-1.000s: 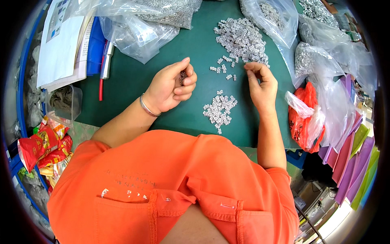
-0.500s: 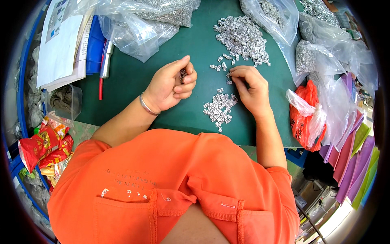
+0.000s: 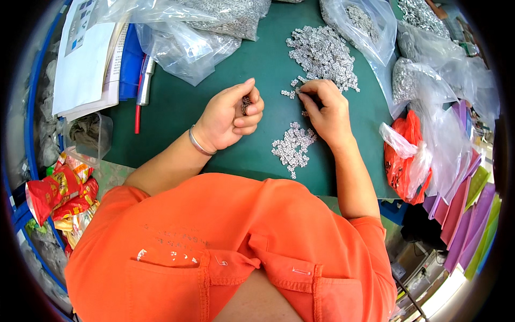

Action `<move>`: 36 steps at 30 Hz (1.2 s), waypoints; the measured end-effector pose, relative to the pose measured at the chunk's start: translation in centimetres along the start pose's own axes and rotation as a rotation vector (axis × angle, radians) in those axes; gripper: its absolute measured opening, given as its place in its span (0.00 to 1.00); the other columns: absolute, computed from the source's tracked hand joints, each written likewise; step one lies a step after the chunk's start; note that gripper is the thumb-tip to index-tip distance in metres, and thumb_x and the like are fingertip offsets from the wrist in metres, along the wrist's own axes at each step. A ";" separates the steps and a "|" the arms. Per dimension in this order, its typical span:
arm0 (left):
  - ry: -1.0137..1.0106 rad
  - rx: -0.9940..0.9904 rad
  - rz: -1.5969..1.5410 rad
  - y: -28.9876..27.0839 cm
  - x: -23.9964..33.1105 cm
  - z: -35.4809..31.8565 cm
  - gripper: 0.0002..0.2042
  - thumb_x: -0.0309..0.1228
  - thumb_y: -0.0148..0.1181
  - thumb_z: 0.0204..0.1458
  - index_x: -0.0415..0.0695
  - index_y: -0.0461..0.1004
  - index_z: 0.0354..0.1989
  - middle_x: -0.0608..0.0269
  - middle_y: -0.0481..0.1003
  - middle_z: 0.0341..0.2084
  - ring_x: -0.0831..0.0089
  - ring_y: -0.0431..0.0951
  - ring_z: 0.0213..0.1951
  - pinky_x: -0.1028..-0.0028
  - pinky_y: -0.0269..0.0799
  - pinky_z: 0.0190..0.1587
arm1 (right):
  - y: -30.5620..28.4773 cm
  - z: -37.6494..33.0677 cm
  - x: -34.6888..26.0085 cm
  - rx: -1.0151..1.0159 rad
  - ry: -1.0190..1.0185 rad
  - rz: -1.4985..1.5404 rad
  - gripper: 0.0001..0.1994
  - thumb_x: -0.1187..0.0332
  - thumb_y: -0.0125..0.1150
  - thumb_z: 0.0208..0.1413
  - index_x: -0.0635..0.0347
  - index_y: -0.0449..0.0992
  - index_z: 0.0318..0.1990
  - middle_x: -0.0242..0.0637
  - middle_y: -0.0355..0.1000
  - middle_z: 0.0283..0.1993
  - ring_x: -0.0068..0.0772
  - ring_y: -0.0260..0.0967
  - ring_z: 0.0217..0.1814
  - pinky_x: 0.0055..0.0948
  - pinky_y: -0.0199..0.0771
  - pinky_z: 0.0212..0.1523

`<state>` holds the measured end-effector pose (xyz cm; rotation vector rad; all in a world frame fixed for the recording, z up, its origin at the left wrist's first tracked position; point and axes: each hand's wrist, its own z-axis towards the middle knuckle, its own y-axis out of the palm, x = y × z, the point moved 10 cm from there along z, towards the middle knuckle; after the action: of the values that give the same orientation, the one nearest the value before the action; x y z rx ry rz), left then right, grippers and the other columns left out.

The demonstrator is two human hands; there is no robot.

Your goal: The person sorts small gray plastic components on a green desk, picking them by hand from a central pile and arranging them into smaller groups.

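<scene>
Head: silvery pieces [image 3: 361, 22] in clear bag [image 3: 374, 49]

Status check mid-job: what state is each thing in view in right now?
Left hand, curled around small dark-looking pieces
Right hand, bent over loose silvery pieces, grip unclear
Larger pile, heaped
Smaller pile, spread loosely
Red bag, crumpled
Clear tub, holding dark cloth
Upper-left clear bag, holding silvery pieces

A small-parts workshop, by the look of it: a green-topped workbench [image 3: 171, 110] carries a big heap of little silvery metal pieces [image 3: 324, 59], and bulging clear plastic bags [image 3: 230, 21] of metal parts crowd its far side. Printed sheets [image 3: 80, 70] lie at the left, near blue shelving [image 3: 21, 213].
</scene>
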<state>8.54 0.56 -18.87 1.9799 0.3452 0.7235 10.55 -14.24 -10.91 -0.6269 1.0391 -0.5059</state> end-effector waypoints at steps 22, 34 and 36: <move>0.004 -0.003 0.000 0.1 0.1 0.0 0.18 0.42 0.37 0.70 0.47 0.66 0.30 0.70 0.62 0.21 0.84 0.54 0.14 0.83 0.49 0.15 | -3.6 -2.2 3.9 0.108 0.247 0.097 0.07 0.84 0.60 0.53 0.64 0.76 0.37 0.36 0.77 0.34 0.27 0.75 0.34 0.25 0.74 0.37; 0.005 -0.013 0.000 0.1 0.1 0.1 0.18 0.42 0.38 0.70 0.46 0.67 0.31 0.70 0.63 0.22 0.84 0.54 0.15 0.83 0.49 0.15 | -2.2 -2.2 1.1 0.020 0.035 -0.050 0.09 0.81 0.67 0.47 0.63 0.76 0.37 0.37 0.75 0.34 0.35 0.74 0.35 0.30 0.75 0.36; 0.001 -0.011 0.014 0.0 0.0 0.1 0.18 0.42 0.37 0.70 0.45 0.69 0.35 0.69 0.64 0.22 0.84 0.55 0.15 0.83 0.50 0.15 | -2.4 -2.1 1.6 0.053 0.094 0.036 0.08 0.82 0.66 0.49 0.64 0.76 0.37 0.36 0.76 0.34 0.30 0.74 0.35 0.27 0.75 0.36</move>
<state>8.60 0.54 -18.87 1.9739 0.3275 0.7339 9.14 -17.44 -11.01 -0.5405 1.1201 -0.5335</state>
